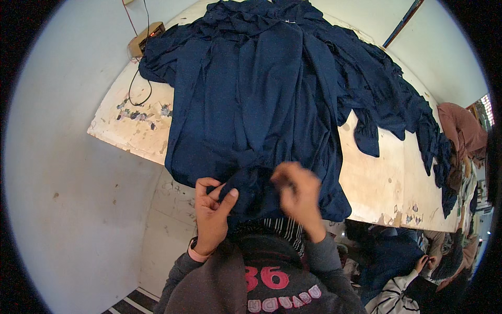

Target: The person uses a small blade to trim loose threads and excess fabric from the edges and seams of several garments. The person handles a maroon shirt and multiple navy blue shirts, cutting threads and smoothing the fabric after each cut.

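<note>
- Left hand [213, 212] pinching the navy garment [214, 104] by its near edge, fabric between thumb and fingers!
- Right hand [298, 191], a curled blur just beside it; whether it's gripping, can't tell.
- Midway, I'd judge: edge gathered at the hands, the rest loosely draped over the worktop [374, 193] beyond them, the navy heap [374, 76] farther out untouched.

Hands [212, 217] [300, 196] slightly apart, fingers [207, 182] bent, right blurred
</note>
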Action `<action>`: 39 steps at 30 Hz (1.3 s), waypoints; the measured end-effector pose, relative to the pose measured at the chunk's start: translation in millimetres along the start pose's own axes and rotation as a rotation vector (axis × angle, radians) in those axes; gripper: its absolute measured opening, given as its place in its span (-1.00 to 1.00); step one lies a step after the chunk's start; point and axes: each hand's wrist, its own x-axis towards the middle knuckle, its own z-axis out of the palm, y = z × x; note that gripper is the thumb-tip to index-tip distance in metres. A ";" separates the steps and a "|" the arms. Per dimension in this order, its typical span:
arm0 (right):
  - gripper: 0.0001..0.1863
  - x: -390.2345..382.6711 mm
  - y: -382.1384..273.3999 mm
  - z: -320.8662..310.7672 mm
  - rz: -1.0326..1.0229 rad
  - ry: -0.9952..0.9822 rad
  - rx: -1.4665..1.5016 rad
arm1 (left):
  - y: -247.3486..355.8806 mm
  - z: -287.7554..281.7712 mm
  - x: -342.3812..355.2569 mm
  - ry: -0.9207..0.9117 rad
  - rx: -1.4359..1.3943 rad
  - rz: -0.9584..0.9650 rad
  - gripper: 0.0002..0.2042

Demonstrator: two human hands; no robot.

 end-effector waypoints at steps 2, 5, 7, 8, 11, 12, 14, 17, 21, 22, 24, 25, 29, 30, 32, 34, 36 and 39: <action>-0.70 5.0 32.1 -23.4 0.132 0.325 -0.424 | 8.9 -2.9 0.5 0.018 0.027 0.035 -0.62; -0.87 2.1 43.4 -43.9 0.371 0.432 -0.238 | 10.4 -6.4 3.3 0.010 -0.023 0.032 -0.55; -0.72 -10.2 26.3 -51.2 0.545 0.209 -0.009 | 10.6 -6.0 3.0 -0.003 -0.058 0.017 -0.50; -0.56 -15.6 19.4 -48.1 0.664 0.059 0.151 | 10.4 -4.2 2.9 -0.012 -0.067 0.012 -0.48; -0.61 -27.6 8.7 -24.1 0.707 -0.173 0.541 | 8.5 -0.6 4.3 -0.005 0.025 0.014 -0.48; -0.62 -29.7 6.6 -16.3 0.653 -0.153 0.578 | 7.7 0.4 4.5 0.003 0.076 0.018 -0.48; -0.65 -30.8 -0.3 -4.8 0.656 0.041 0.634 | 13.9 -3.8 5.2 -0.120 0.645 0.435 -0.51; -0.80 -27.7 -14.8 2.1 0.671 0.286 0.543 | 21.7 -2.9 -2.0 -0.146 1.075 0.612 -0.52; -0.69 -22.1 -24.5 4.9 0.087 0.280 0.176 | 23.6 0.3 -3.2 -0.190 1.003 0.550 -0.57; -0.62 -23.3 -28.5 4.3 0.031 0.208 0.084 | 26.3 2.0 -1.8 -0.223 0.934 0.553 -0.61; -0.47 -28.3 -40.3 1.7 -0.083 0.064 -0.099 | 32.1 6.0 1.7 -0.288 0.795 0.558 -0.68; -0.34 -31.1 -45.7 0.6 -0.160 0.015 -0.242 | 29.0 5.2 -0.3 -0.268 0.734 0.497 -0.70; -0.36 -28.1 -54.7 3.7 -0.240 0.077 -0.296 | 12.2 2.6 -8.9 -0.190 0.458 0.261 -0.79; -0.36 -28.8 -53.8 5.0 -0.258 0.066 -0.327 | 10.8 2.4 -10.1 -0.171 0.381 0.205 -0.81; -0.37 -30.7 -52.2 6.6 -0.290 0.044 -0.394 | 8.5 -0.5 -11.7 -0.211 0.496 0.280 -0.73; -0.39 -31.8 -50.5 8.6 -0.304 0.026 -0.429 | 3.6 -1.2 -15.6 -0.190 0.478 0.326 -0.62; -0.41 -31.5 -49.4 8.0 -0.305 -0.010 -0.404 | -5.6 1.3 -23.0 -0.109 0.326 0.341 -0.50; -0.47 -29.4 -46.4 2.5 -0.336 -0.065 -0.341 | -13.0 -13.2 -23.7 -0.173 0.649 0.575 -0.39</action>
